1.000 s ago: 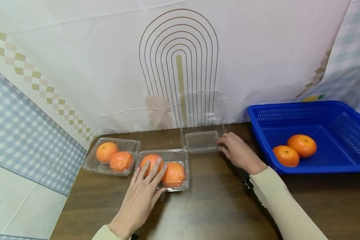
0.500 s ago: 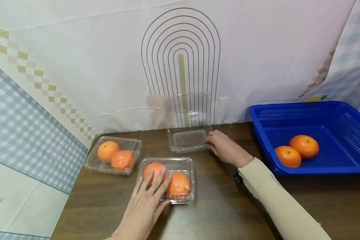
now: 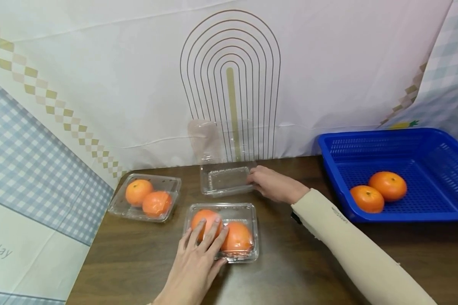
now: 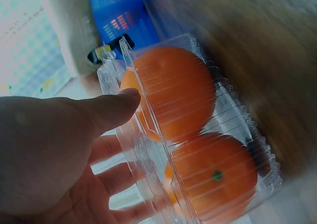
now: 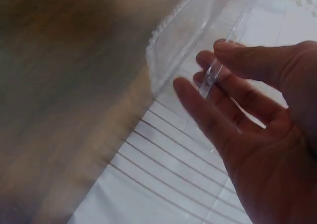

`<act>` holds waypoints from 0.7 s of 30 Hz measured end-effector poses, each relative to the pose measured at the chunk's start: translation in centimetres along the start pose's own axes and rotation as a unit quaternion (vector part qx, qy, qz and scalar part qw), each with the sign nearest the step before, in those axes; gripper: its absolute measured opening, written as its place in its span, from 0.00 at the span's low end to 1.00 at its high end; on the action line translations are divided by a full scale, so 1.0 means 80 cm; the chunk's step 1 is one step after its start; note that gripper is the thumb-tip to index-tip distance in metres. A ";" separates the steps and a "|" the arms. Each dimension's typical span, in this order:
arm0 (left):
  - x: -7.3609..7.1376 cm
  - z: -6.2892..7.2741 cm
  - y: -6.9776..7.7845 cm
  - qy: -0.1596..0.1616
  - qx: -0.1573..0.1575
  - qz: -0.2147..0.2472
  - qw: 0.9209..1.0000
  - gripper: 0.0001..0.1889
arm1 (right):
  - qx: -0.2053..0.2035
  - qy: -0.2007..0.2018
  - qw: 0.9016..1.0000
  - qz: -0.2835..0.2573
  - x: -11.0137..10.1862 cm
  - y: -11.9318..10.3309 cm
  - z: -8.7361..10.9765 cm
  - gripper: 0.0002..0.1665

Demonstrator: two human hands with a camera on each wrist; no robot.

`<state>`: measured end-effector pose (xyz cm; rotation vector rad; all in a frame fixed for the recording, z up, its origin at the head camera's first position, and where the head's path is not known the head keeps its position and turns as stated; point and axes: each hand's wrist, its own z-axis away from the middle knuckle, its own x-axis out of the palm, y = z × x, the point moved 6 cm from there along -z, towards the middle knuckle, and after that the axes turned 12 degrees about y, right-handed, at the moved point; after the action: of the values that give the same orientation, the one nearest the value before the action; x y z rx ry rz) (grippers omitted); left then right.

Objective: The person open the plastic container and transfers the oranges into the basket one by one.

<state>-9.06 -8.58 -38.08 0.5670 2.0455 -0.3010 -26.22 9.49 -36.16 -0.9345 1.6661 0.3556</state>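
Note:
My left hand (image 3: 198, 264) lies with spread fingers over a closed clear plastic clamshell box (image 3: 249, 216) with two oranges inside. In the left wrist view the thumb lies along the lid edge, and an orange (image 4: 171, 92) shows through the ribbed plastic. Farther back, my right hand (image 3: 272, 184) pinches the right rim of a second clamshell box (image 3: 229, 180), which holds nothing. Its clear lid (image 3: 229, 140) stands raised against the wall cloth. Thumb and fingers meet across the thin plastic rim (image 5: 210, 80) in the right wrist view.
Another closed clamshell box (image 3: 171, 184) with two oranges stands at the left on the wooden table (image 3: 282, 271). To the right is a blue basket (image 3: 416, 169) with two oranges (image 3: 387, 186). A patterned cloth (image 3: 137, 84) hangs behind the table.
My right hand has drawn the opened clamshell box leftward along the table's back. The box under my left hand has slid right and nearer to me.

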 end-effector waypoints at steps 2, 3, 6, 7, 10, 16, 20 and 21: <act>0.002 -0.002 0.005 -0.005 0.007 -0.003 1.000 0.35 | -0.007 -0.013 1.000 -0.007 0.002 -0.004 -0.007 0.11; 0.003 -0.002 0.007 -0.008 0.010 -0.003 1.000 0.35 | -0.009 -0.021 1.000 -0.010 0.003 -0.006 -0.011 0.11; 0.007 -0.005 0.015 -0.026 0.016 0.001 1.000 0.35 | -0.013 -0.048 0.999 -0.009 0.006 -0.014 -0.023 0.11; 0.008 -0.006 0.017 -0.029 0.017 0.002 0.999 0.35 | -0.015 -0.057 0.998 -0.009 0.007 -0.016 -0.026 0.11; 0.011 -0.009 0.023 -0.028 0.023 0.003 0.999 0.35 | -0.019 -0.084 0.996 -0.001 0.010 -0.023 -0.036 0.13; 0.017 -0.015 0.031 -0.027 0.027 0.013 0.999 0.34 | 0.004 -0.128 0.992 0.021 0.012 -0.030 -0.046 0.12; 0.022 -0.018 0.034 -0.045 0.022 0.026 0.998 0.33 | 0.021 -0.124 0.991 0.046 0.002 -0.035 -0.039 0.13; 0.023 -0.019 0.035 -0.048 0.021 0.027 0.998 0.33 | 0.024 -0.117 0.991 0.053 -0.002 -0.036 -0.036 0.14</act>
<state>-9.54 -5.05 -38.82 0.6228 1.9325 -0.3338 -26.04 5.79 -34.44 -0.7399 1.5045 0.4777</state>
